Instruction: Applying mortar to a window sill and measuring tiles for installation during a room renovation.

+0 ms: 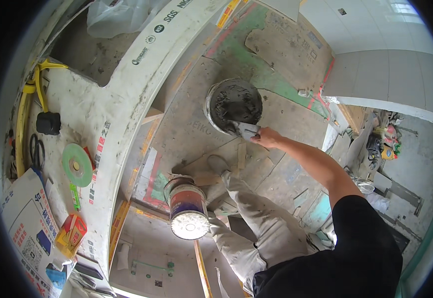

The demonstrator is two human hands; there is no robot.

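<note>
My right hand [267, 138] is closed round the handle of a trowel [246, 130]. Its grey blade lies over the near right rim of a bucket [209, 115] on the floor. Dark grey wet mortar [236, 102] fills much of the bucket, its surface rough and lumpy. The handle itself is mostly hidden by my fingers. My right arm reaches out straight from a black sleeve. My left hand is out of sight. Beside my legs stands a pail [188, 201] with a red and blue label and a pale round end facing up.
At left, a white worktop [122, 94] with a cutout carries a green disc [77, 165], scissors [36, 150], a yellow clamp [39, 84] and a yellow-red packet [71, 235]. Worn protective boards [281, 54] cover the floor. Rubble and bags [382, 144] lie at right.
</note>
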